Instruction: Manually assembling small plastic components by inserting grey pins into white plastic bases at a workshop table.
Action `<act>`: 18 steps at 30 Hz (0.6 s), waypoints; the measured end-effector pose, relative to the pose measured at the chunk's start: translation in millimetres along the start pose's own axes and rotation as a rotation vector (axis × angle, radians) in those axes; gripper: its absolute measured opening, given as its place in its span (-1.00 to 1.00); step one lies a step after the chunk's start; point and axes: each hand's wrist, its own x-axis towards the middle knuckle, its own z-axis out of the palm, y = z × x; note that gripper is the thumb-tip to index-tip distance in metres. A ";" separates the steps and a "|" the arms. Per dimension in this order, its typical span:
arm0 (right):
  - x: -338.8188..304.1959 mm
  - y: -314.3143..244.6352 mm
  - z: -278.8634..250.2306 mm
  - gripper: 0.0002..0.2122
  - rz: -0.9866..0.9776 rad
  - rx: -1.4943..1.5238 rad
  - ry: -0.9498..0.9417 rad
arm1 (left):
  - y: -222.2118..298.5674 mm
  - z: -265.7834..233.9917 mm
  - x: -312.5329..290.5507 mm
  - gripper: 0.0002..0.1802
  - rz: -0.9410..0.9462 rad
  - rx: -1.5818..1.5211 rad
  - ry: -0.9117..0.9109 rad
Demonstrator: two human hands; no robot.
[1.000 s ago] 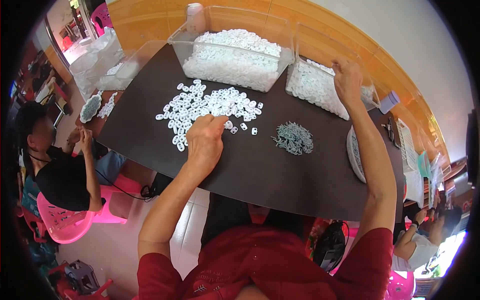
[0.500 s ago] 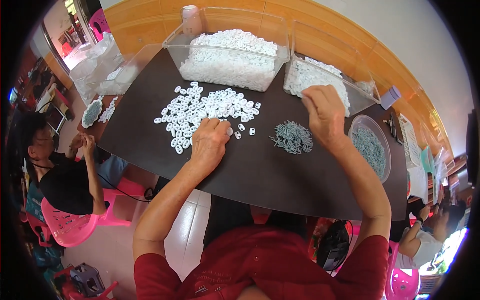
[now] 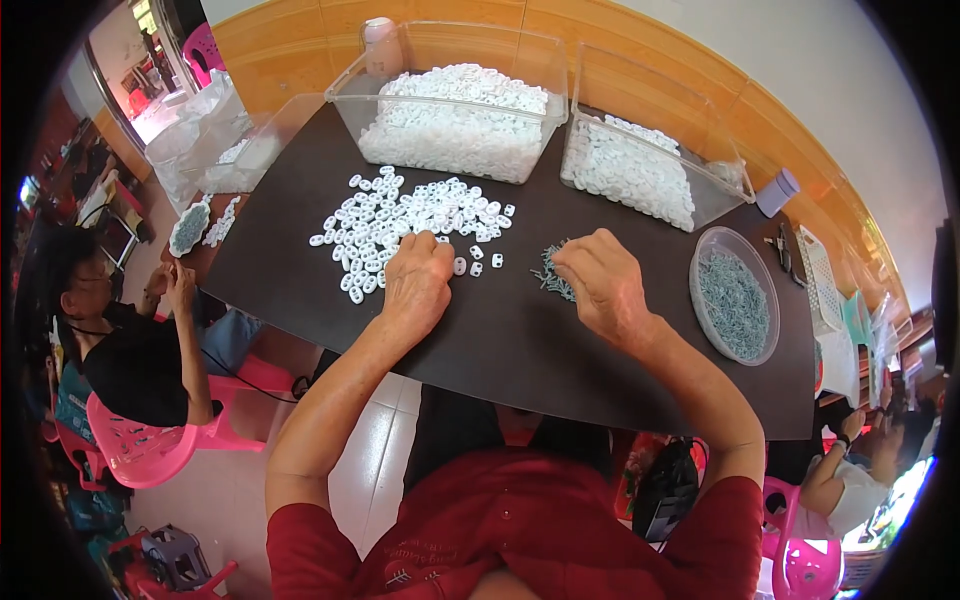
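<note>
My left hand rests at the near edge of a spread of small white oval plastic pieces with two holes. Its fingers are curled inward, and what they hold, if anything, is hidden. A few loose white pieces lie just right of it. My right hand is over a small pile of grey-green screws, partly covering it. Thumb and fingertips are drawn together in a pinch at the pile, too small to make out what is between them.
Two clear bins of white pieces stand at the back of the dark table. A round clear tub of screws sits right, near a lilac-capped bottle. One person sits left on a pink chair; another is far right.
My right hand has come down and left, from in front of the right bin to the screw pile. My left hand has barely moved.
</note>
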 end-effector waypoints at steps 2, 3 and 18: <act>-2.9 -1.9 -3.0 -0.85 -0.002 0.012 0.008 | 0.9 -0.8 3.0 -0.87 -0.032 -0.027 -0.011; -4.8 -3.0 -4.1 -0.86 0.012 0.027 0.009 | 1.5 -1.4 4.1 -0.88 -0.067 -0.058 -0.024; -33.9 16.8 -27.8 -0.90 0.122 0.212 -0.006 | 10.4 -19.0 0.2 -0.84 -0.337 -0.525 -0.100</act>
